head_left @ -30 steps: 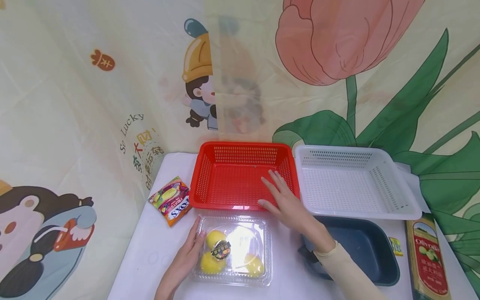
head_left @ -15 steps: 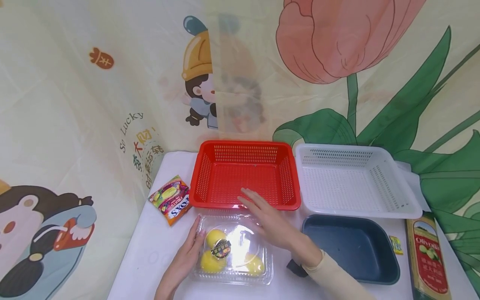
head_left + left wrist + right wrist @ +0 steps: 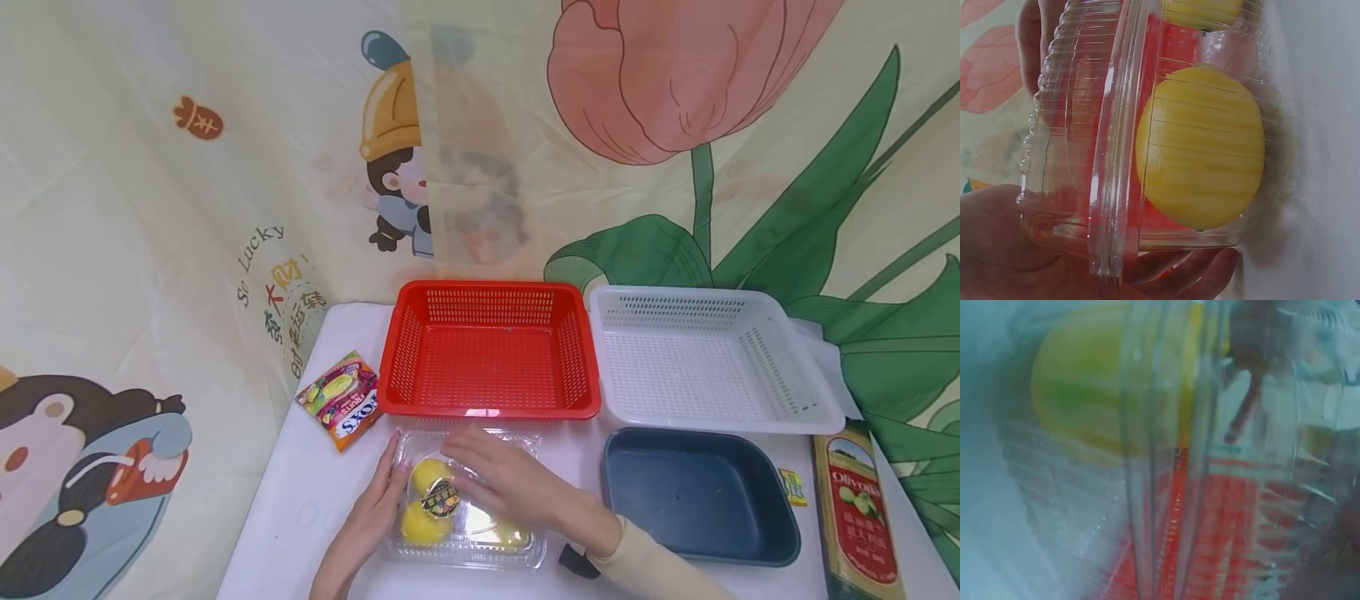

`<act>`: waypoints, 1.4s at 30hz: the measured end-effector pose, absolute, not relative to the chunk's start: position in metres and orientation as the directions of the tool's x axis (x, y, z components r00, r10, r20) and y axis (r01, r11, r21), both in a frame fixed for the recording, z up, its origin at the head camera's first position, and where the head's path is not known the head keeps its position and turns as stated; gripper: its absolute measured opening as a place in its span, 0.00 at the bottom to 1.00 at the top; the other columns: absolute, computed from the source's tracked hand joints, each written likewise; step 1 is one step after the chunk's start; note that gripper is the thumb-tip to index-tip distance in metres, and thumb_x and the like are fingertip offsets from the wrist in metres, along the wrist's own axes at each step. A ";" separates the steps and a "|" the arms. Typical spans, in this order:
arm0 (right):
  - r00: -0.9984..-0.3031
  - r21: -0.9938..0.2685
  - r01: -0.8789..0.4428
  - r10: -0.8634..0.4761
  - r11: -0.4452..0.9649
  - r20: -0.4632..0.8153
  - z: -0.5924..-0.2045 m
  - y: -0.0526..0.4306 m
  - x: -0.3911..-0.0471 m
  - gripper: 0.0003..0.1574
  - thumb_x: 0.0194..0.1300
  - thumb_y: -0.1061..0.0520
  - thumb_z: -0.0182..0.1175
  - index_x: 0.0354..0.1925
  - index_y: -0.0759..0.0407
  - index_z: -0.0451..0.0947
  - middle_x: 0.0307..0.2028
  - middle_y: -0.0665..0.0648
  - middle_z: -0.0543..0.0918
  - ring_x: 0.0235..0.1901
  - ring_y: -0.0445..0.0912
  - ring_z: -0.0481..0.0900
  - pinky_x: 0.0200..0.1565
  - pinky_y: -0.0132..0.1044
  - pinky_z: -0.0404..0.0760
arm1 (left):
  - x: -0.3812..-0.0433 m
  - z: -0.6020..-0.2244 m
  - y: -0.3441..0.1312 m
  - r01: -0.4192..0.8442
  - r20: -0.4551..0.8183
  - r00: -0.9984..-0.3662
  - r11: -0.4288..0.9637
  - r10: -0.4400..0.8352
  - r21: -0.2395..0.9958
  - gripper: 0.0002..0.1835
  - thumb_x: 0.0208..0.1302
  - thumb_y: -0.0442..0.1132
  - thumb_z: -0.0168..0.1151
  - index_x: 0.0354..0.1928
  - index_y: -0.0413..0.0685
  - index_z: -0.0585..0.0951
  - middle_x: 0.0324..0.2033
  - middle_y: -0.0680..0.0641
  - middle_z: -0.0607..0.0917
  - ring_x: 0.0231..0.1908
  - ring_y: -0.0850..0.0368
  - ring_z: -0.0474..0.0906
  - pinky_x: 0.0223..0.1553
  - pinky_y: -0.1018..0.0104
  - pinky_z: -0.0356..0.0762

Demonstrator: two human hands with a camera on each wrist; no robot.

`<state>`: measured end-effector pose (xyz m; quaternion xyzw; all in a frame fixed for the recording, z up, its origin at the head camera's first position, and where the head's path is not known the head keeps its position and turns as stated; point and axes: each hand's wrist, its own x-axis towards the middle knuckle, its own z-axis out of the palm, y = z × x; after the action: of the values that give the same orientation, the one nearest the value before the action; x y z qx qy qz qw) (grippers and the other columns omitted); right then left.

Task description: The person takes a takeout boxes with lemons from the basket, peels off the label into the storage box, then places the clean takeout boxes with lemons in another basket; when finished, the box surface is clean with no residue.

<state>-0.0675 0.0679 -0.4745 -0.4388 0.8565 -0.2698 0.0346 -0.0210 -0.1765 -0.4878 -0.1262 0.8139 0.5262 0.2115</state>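
A clear plastic clamshell box (image 3: 459, 557) with yellow fruits (image 3: 424, 525) inside and a dark label (image 3: 441, 498) on its lid stands before the red basket. My left hand (image 3: 367, 510) holds the box's left side, thumb on the lid's edge; in the left wrist view its fingers (image 3: 1213, 275) curl along the wall beside one large yellow fruit (image 3: 1204, 147). My right hand (image 3: 510, 482) lies over the lid, fingers straight and pointing left, covering its upper right part. The blurred right wrist view shows the box wall (image 3: 1141, 425) up close.
Behind the box is a red basket (image 3: 487, 412), with a white basket (image 3: 712, 425) to its right. A dark blue pan (image 3: 697, 508) lies right of the box. A candy bag (image 3: 343, 400), an olive oil container (image 3: 858, 517) and a small yellow packet (image 3: 792, 488) lie nearby.
My right hand has moved left and toward me, from over the red basket's front edge to the box lid. The left hand keeps its place on the box.
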 end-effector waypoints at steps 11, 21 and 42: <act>-0.531 -0.477 -0.785 -0.826 0.395 0.190 -0.482 0.056 -0.062 0.30 0.79 0.48 0.52 0.75 0.48 0.66 0.73 0.46 0.70 0.76 0.44 0.62 0.72 0.46 0.69 | -0.019 -0.487 -0.177 -0.427 -0.476 -0.879 0.398 0.029 0.812 0.38 0.78 0.67 0.36 0.82 0.66 0.42 0.81 0.41 0.46 0.77 0.29 0.43 0.67 0.22 0.52; -0.482 -0.366 -0.849 -0.843 0.381 0.241 -0.485 0.052 -0.059 0.28 0.76 0.50 0.57 0.71 0.50 0.71 0.69 0.46 0.75 0.73 0.44 0.66 0.73 0.42 0.68 | -0.019 -0.488 -0.177 -0.419 -0.467 -0.884 0.401 0.026 0.814 0.38 0.78 0.66 0.36 0.82 0.66 0.43 0.81 0.40 0.47 0.77 0.28 0.46 0.67 0.23 0.56; -0.474 -0.362 -0.858 -0.836 0.366 0.278 -0.487 0.043 -0.058 0.21 0.74 0.53 0.60 0.63 0.47 0.79 0.57 0.41 0.82 0.60 0.36 0.73 0.67 0.29 0.72 | -0.020 -0.487 -0.178 -0.448 -0.498 -0.867 0.414 0.014 0.792 0.41 0.74 0.72 0.35 0.82 0.67 0.42 0.81 0.41 0.47 0.77 0.27 0.43 0.65 0.19 0.53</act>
<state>-0.0585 0.0432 -0.4865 -0.5125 0.8260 -0.2334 -0.0234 -0.0198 -0.1777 -0.4868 -0.1338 0.8116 0.5243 0.2203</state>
